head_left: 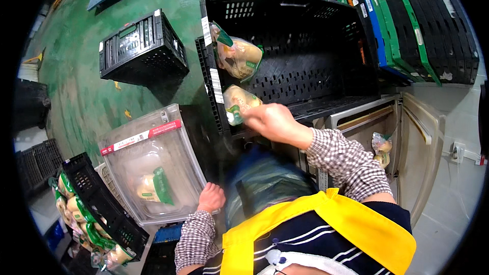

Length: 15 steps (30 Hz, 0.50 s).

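Bag of pale produce (239, 97), the one at the right hand (270, 121), lies near the middle of the view, at the left end of a large black crate (305, 46). The right fingertips are curled against this bag; whether they grasp it or merely touch it, I cannot tell. At 12 o'clock a second bag (240, 60) leans by the same end wall.

At 7 o'clock the left hand (211, 197) rests on the corner of a clear-fronted lid (175, 163), fingers bent; a firm hold there cannot be made out. A bag (150, 186) shows at this lid, on it or beneath it.

The work looks only partly done, as far as I can judge: two bags are in the large crate, while others (76, 209) fill a smaller black crate (102, 206) farther out at 8 o'clock, and more (381, 147) sit in an open cabinet (420, 158) at 3 o'clock.
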Motion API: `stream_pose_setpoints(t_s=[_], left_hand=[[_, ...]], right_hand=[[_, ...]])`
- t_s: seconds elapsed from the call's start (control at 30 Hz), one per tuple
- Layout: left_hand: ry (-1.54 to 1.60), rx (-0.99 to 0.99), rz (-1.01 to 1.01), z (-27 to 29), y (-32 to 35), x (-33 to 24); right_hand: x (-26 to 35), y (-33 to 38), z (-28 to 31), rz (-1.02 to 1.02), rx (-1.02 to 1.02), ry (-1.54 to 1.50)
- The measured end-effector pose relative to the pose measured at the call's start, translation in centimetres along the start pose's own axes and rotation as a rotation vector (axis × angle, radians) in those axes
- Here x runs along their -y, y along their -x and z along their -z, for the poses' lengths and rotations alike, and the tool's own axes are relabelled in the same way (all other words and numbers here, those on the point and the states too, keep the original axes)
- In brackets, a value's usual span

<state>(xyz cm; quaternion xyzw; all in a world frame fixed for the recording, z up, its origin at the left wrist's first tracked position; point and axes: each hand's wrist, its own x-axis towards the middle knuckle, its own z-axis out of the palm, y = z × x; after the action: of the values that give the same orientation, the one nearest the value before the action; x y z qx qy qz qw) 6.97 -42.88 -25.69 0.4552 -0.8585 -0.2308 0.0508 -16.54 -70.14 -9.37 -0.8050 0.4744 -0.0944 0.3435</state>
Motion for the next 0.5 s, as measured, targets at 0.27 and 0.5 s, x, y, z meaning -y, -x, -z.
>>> stream_pose_setpoints(t_s=[0.27, 0.5], left_hand=[[-0.038, 0.236, 0.164, 0.1, 0.9, 0.0], [-0.043, 0.121, 0.181, 3.7, -0.2, -1.9]], right_hand=[[2.6, 2.6, 7.8, -0.036, -0.426, -0.511], [10.8, 15.2, 16.0, -0.020, -0.889, -0.881]])
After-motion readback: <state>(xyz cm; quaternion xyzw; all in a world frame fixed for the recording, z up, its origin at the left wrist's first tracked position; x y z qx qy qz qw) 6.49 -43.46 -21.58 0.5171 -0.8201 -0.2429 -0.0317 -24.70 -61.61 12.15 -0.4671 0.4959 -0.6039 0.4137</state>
